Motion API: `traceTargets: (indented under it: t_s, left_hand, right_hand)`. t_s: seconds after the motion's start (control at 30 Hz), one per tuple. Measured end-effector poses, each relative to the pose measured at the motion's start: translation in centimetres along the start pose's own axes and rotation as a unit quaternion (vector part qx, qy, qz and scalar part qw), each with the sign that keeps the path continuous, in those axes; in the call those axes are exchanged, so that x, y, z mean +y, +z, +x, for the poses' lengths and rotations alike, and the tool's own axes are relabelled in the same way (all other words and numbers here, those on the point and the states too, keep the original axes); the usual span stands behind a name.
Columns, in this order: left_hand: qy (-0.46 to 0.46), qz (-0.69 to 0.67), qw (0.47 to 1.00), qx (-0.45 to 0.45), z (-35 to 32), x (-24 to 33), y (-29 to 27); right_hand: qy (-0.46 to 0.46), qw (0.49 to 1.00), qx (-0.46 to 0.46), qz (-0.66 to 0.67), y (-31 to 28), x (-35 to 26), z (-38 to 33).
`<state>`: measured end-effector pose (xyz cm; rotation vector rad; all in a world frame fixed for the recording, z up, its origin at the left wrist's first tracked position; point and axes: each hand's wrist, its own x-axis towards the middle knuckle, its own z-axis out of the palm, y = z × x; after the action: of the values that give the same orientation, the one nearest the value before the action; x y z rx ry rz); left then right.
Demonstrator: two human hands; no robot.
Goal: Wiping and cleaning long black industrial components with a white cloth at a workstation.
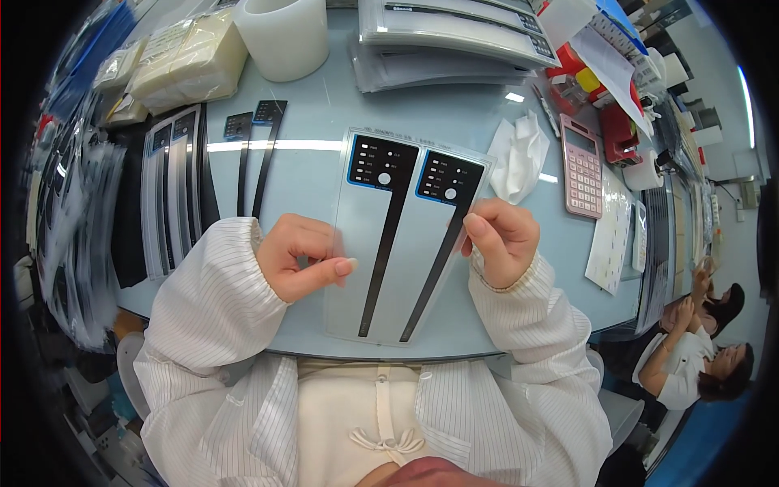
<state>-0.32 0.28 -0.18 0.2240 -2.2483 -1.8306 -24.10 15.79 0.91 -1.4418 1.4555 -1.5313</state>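
Note:
Between my hands is a clear plastic sheet (pixel 411 243) bearing two black overlay labels, each a wide panel with small white marks and a blue edge, tapering to a long strip. My left hand (pixel 304 258) grips its left edge, thumb on top and fingers partly hidden behind. At the right edge, my right hand (pixel 501 242) pinches the sheet between thumb and curled fingers. The sheet is tilted slightly, its lower end close to the table's front edge. Two similar loose black label strips (pixel 264 154) lie to the left on the table.
Overlapping printed sheets (pixel 172 191) lie at left. A white roll (pixel 284 36), wrapped cream bundles (pixel 191 61) and a stack of sheets (pixel 454 36) stand at the back. Crumpled white tissue (pixel 519 154) and a pink calculator (pixel 582 166) lie right. Other people (pixel 690 361) sit far right.

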Motion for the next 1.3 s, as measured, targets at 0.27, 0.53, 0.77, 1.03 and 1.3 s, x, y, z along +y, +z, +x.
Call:
traceTargets:
  t_s: [0.27, 0.53, 0.77, 1.03, 1.3]
  left_hand:
    - [-0.019, 0.010, 0.999, -0.031, -0.07, 0.15, -0.19]
    - [0.013, 0.007, 1.000, -0.012, -0.24, -0.25, 0.11]
    - [0.020, 0.017, 1.000, -0.014, -0.23, -0.28, 0.11]
    - [0.029, 0.020, 0.999, -0.012, -0.30, -0.50, 0.10]
    - [0.031, 0.021, 0.999, -0.012, -0.25, -0.30, 0.10]
  right_hand:
    - [-0.039, 0.999, -0.021, -0.026, -0.41, 0.20, -0.01]
    - [-0.033, 0.999, -0.026, -0.020, -0.39, 0.41, -0.07]
    - [-0.037, 0.999, -0.019, -0.012, -0.33, 0.59, -0.21]
    - [-0.025, 0.999, -0.017, -0.017, -0.31, 0.55, -0.21]
    - [-0.025, 1.000, -0.011, -0.013, -0.22, 0.57, -0.22]
